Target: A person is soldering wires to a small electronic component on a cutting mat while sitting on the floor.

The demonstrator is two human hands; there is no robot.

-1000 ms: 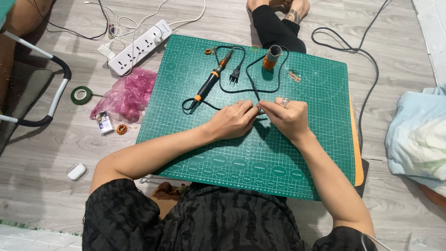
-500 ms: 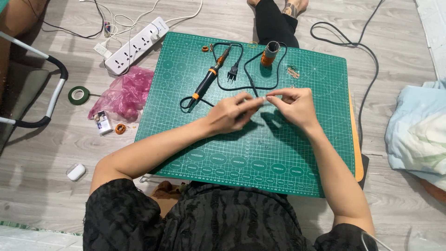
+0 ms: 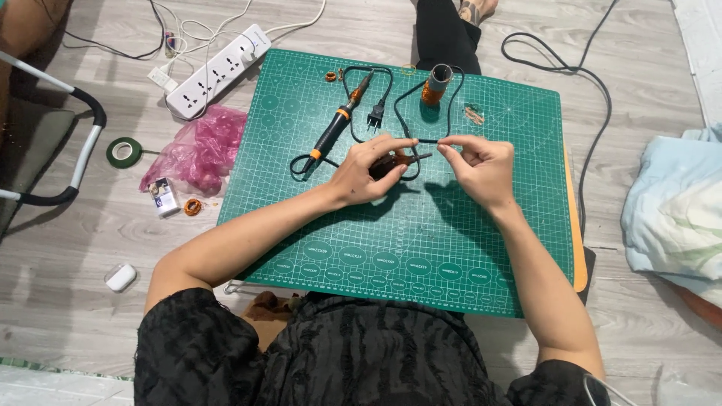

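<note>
Head view: two hands work a thin black wire [image 3: 427, 140] at frame centre, over a green cutting mat [image 3: 519, 248].
Left hand [image 3: 368, 169] grips a dark tool and pinches the wire; right hand [image 3: 481, 162] pinches its other end. Judged step: stripping or trimming, which calls for steady tension.

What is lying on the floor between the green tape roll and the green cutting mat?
In the head view, a crumpled pink plastic bag lies on the floor between the green tape roll and the cutting mat.

Thin black wire [image 3: 426, 140], taut between fingers
</note>
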